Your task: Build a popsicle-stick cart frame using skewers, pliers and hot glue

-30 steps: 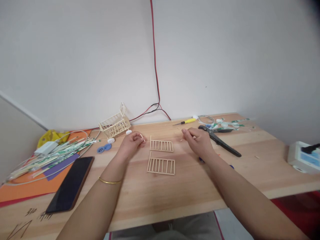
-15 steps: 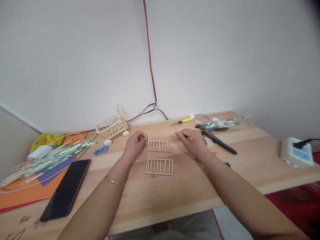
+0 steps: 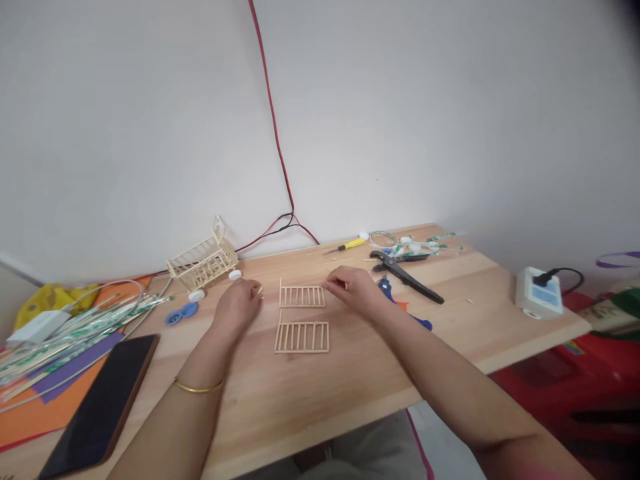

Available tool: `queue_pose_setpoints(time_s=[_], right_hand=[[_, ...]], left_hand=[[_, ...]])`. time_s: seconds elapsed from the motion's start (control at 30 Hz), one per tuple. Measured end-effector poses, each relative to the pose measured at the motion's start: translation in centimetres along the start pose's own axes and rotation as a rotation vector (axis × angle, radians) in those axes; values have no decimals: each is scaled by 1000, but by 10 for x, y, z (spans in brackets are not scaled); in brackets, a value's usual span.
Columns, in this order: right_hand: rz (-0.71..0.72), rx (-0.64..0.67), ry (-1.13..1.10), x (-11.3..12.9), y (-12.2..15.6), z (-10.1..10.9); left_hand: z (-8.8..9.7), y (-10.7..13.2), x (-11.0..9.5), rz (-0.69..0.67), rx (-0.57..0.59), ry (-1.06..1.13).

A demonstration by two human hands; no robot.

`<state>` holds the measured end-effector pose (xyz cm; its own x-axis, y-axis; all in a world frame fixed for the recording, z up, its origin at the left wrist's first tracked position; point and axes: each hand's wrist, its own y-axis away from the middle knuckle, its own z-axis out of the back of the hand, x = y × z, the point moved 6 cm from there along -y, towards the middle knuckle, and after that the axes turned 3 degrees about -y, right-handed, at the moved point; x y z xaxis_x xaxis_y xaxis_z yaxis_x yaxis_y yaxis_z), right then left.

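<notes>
Two ladder-like frames of thin wooden sticks lie flat on the table, an upper frame point(image 3: 303, 297) and a lower frame point(image 3: 303, 337). Each has a side stick poking out at its upper left. My left hand point(image 3: 237, 308), just left of the upper frame, is closed on short wooden stick pieces point(image 3: 261, 291) that show at the fingertips. At the upper frame's right end, my right hand point(image 3: 354, 290) is pinched, its fingertips at the frame's corner; whether they grip it or a small piece is unclear.
A stick-built cart point(image 3: 205, 263) with white wheels stands at the back left. Blue caps point(image 3: 181, 313), a phone point(image 3: 103, 407) and bagged sticks point(image 3: 95, 333) lie left. On the right are a blue glue gun point(image 3: 385, 288), black cutters point(image 3: 410, 279), a yellow screwdriver point(image 3: 353, 245) and a power socket point(image 3: 539, 293).
The view has turned to the right. My right hand has moved left to the upper frame's right end. My left hand has drawn slightly away from its left side; the frames stay put.
</notes>
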<state>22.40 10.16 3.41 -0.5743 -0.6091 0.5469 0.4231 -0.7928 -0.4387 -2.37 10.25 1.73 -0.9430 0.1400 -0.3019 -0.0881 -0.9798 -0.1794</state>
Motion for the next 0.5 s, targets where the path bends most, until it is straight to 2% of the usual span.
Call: queue_pose_setpoints(time_s=[0.1,0.17,0.23,0.3,0.4,0.47,0.5], right_hand=[[68,7,-32,3,0,-3],[93,10,-41,6,1,-4],[84,9,-35,8,2,-4],[69,-4,-23,9,3,-3],[51,-42,9,8,4,1],[46,-58,18,6,5,1],[49,-59,15,5,5,1]], left_hand=[[8,2,-2,36,-16,-4],[22,4,-5,63,-57,-14],[45,7,-6,104,-116,-24],[77,13,0,152,-198,-6],[129,25,33,303,-304,0],[159,37,71,406,-377,-44],[168,42,95,467,-352,-89]])
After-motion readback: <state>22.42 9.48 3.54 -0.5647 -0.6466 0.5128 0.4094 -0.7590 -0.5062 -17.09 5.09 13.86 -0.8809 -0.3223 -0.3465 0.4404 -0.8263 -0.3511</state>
